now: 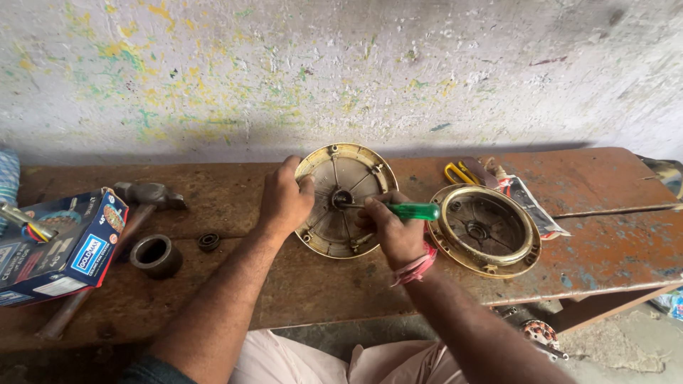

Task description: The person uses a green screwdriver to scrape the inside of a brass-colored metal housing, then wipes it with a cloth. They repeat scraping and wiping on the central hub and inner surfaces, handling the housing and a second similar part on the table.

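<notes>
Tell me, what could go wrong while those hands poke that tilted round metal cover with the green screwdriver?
The screwdriver might slip off the hub and jab the left hand that props up the tilted cover. The cover may tip over if the right hand pushes hard. The second cover lies near the bench edge, so an elbow could knock it off.

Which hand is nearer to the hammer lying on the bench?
Left. The left hand grips the rim of the tilted round metal cover, just right of the hammer. The right hand holds a green-handled screwdriver on the cover's far side.
</notes>
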